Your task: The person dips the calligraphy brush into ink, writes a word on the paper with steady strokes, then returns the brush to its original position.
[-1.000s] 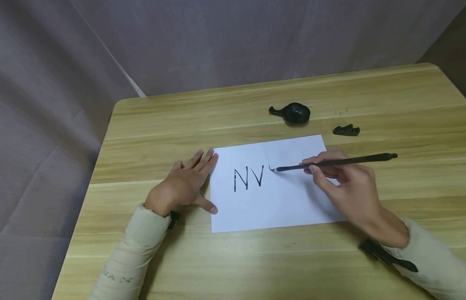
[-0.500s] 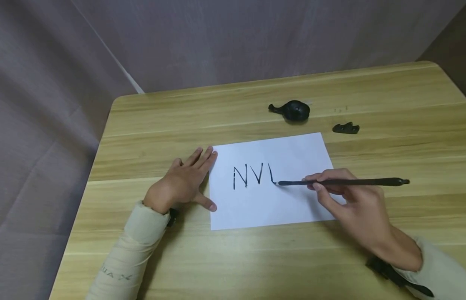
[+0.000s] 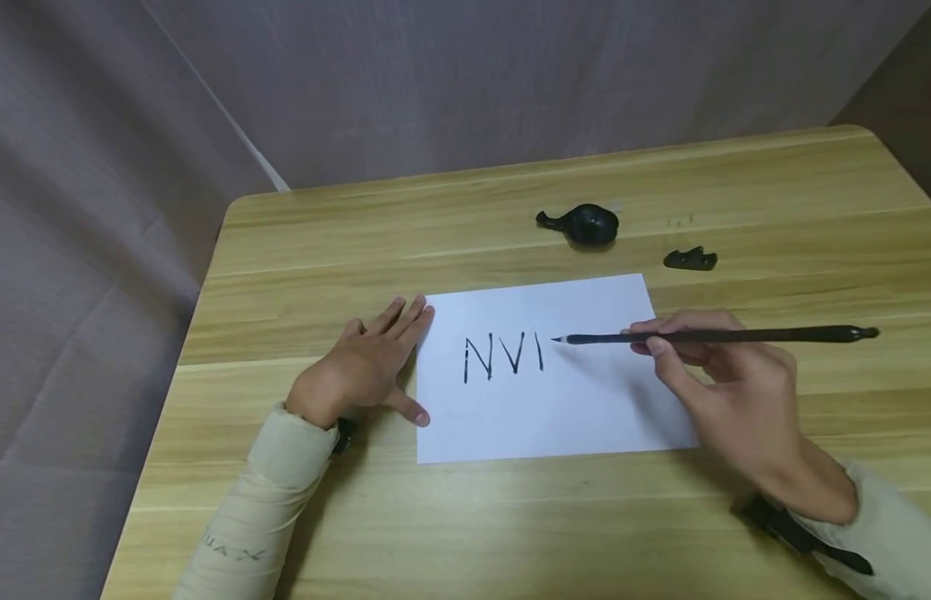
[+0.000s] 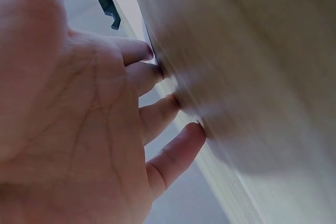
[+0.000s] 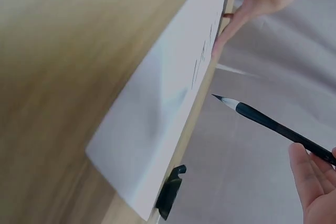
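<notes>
A sheet of white paper (image 3: 495, 433) lies on the wooden table, with black brush strokes (image 3: 503, 357) reading "NVI" on its left half. My right hand (image 3: 735, 383) pinches a dark-handled ink brush (image 3: 765, 335) between thumb and fingers, the brush nearly level. Its dark pointed tip is just right of the last stroke, and the right wrist view shows the tip (image 5: 219, 97) raised off the paper. My left hand (image 3: 367, 367) lies with spread, straight fingers at the paper's left edge, fingertips and thumb on its margin. In the left wrist view its fingertips (image 4: 191, 132) press down on the surface.
Behind the paper lies a black gourd-shaped object (image 3: 588, 226). A small dark brush rest with a wavy top (image 3: 691, 259) stands to its right. The wooden table (image 3: 345, 242) reaches back to a grey curtain (image 3: 450, 83).
A third upright stroke has been drawn downward beside the V. Since then my right hand has lifted the brush and moved it up near the stroke's top. The left hand stays put.
</notes>
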Demonstrator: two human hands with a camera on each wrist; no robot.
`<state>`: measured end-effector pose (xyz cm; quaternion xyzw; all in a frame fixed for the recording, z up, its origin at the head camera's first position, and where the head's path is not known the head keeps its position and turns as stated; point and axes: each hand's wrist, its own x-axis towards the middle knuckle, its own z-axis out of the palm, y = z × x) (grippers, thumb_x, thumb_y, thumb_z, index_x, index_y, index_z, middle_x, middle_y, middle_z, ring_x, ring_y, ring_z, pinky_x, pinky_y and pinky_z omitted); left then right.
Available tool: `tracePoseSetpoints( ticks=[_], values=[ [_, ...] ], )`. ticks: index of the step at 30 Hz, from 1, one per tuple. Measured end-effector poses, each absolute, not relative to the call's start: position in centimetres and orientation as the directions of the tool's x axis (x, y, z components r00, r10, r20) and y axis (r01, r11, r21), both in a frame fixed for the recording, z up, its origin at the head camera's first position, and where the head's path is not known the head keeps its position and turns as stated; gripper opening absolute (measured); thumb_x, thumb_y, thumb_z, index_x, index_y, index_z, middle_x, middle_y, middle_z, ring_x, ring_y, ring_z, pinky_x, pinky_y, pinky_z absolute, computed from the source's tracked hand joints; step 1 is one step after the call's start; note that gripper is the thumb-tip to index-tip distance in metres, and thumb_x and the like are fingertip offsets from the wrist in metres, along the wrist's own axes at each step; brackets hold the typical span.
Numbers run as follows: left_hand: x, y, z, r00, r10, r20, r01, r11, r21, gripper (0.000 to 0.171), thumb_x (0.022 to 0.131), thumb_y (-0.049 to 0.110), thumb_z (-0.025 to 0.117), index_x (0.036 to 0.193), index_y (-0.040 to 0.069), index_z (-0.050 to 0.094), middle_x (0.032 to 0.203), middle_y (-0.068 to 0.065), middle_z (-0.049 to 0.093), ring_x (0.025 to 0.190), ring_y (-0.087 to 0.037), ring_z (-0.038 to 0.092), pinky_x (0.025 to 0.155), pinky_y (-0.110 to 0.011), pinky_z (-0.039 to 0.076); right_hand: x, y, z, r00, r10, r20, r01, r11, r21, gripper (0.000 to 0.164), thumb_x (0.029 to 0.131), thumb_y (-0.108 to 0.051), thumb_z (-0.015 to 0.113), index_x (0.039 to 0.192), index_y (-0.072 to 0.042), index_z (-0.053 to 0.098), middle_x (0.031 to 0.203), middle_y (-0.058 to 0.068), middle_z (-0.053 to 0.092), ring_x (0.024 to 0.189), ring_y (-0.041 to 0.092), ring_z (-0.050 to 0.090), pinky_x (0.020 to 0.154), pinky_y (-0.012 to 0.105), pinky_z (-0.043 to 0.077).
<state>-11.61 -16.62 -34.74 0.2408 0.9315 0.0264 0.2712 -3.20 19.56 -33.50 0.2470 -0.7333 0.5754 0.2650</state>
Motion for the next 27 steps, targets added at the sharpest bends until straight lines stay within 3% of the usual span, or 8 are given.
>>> tracePoseSetpoints(
  ticks=[5,15,27],
  values=[
    [-11.6,-16.7,-34.8,-0.73,0.47,-0.496,0.437,0.879,0.19,0.151,0.066,0.067,0.091,0.171,0.017,-0.006,0.177,0.0,-0.014,0.164,-0.028,-0.011,0.122,-0.069,0.016,-3.7,20.0,-33.5,-0.763,-0.041,0.645,-0.638,0.209,-0.741,0.018,0.086,0.027,0.062,0.104,0.027,0.062,0.11,0.012,0.076,0.1,0.016,0.077,0.088,0.025,0.059],
    [-11.6,-16.8,-34.8,-0.73,0.476,-0.491,0.434,0.877,0.205,0.15,0.066,0.068,0.09,0.171,0.017,-0.005,0.177,0.0,-0.014,0.164,-0.028,-0.01,0.122,-0.071,0.016,-4.3,20.2,-34.2,-0.8,-0.065,0.596,-0.578,0.345,-0.739,0.031,0.083,0.032,0.062,0.11,0.018,0.066,0.112,0.01,0.073,0.101,0.012,0.076,0.086,0.026,0.059],
    [-11.6,-16.8,-34.6,-0.725,0.48,-0.493,0.436,0.875,0.21,0.15,0.067,0.069,0.089,0.17,0.016,-0.006,0.176,0.0,-0.016,0.163,-0.028,-0.012,0.122,-0.071,0.015,-4.6,20.2,-34.3,-0.818,-0.056,0.572,-0.551,0.361,-0.752,0.031,0.083,0.033,0.063,0.11,0.017,0.067,0.111,0.009,0.074,0.099,0.011,0.076,0.086,0.026,0.059]
  ],
)
